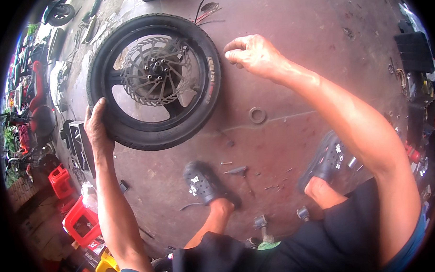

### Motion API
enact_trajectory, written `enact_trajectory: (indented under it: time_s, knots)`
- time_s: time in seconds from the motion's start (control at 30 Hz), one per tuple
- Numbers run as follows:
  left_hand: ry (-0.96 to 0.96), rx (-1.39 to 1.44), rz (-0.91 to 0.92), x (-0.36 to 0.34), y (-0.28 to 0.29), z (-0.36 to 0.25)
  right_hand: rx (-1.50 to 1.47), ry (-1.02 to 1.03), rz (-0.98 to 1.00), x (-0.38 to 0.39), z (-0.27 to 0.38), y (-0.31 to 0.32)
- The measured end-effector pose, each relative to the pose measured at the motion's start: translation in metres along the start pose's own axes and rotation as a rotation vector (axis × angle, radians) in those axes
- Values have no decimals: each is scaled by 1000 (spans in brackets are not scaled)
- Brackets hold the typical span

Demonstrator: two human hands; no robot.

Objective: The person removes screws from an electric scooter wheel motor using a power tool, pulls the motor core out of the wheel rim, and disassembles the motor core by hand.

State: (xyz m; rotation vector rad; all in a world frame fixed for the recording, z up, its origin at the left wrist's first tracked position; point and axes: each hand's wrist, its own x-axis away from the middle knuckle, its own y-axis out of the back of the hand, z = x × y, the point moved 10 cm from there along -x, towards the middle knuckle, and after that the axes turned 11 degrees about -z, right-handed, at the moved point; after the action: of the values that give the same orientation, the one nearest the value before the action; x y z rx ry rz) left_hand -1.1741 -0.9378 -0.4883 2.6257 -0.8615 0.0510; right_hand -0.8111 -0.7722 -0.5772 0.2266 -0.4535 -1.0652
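Observation:
My left hand (96,122) grips the lower left of a black tire on a spoked wheel (160,135), its thumb over the rubber. A slotted metal brake disc (141,93) with several bolts round the hub sits on the wheel's upper face. Just off the tire's right side, my right hand (253,55) is raised with fingers curled together, apparently not touching the tire; whatever they may hold is hidden. Below that hand a grey ring (257,107) lies on the stained floor (294,133).
My feet in dark clogs (202,182) flank small bolts and a black tool (238,170). Red stools (82,222), a yellow stool (107,267) and cluttered parts line the left; a scooter wheel (60,16) is at upper left. Dark boxes (413,52) and more clutter line the right.

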Motion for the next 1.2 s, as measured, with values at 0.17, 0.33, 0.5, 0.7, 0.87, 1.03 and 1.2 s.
enact_trajectory:
  time_s: [0.17,0.33,0.5,0.7,0.87,1.03,1.2]
  knots:
    - [17,22,-8,1,2,5,9,-41,73,12,-3,-9]
    - [22,31,-7,1,3,9,-6,-72,92,17,0,-14]
    - [68,66,-7,1,11,23,-18,-29,83,15,-5,-18]
    - [0,50,-28,19,5,3,-31,-74,92,9,-4,-10]
    - [-223,-63,48,61,-30,-74,-165,49,43,20,74,37]
    - [-556,-105,225,152,-123,-147,-336,-18,131,58,121,113]
    - [-995,-299,338,261,-186,-172,-778,-85,37,83,112,114]
